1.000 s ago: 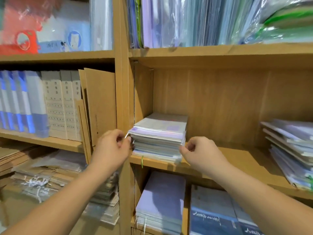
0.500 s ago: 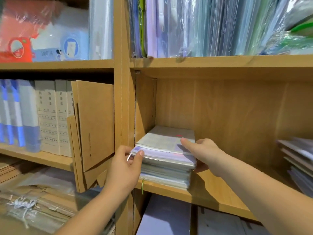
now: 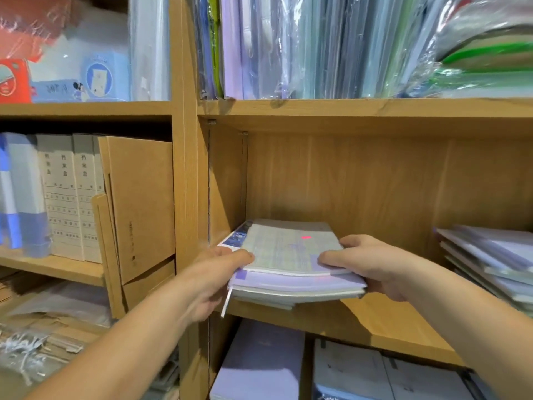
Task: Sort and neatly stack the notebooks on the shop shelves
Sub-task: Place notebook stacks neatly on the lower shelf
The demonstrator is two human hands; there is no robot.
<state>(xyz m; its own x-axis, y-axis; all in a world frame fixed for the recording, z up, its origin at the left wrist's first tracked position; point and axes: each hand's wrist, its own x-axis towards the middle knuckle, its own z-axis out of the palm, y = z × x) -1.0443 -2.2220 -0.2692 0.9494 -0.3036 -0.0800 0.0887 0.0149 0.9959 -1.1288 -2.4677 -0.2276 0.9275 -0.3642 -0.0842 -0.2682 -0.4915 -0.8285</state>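
Lilac notebooks (image 3: 288, 255) sit stacked on the shelf (image 3: 375, 321). Left hand (image 3: 210, 281) grips the nine o'clock edge, right hand (image 3: 375, 267) the three o'clock, thumbs apparently on top.

Matt wooden shelf (image 3: 375, 321); glossy paper notebooks (image 3: 291, 255)

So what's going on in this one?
A person grips a stack of notebooks from both sides, left hand at its left edge, right hand at its right, thumbs on top. The stack is at the front left of a wooden shelf. Another pile lies further right on the same shelf.
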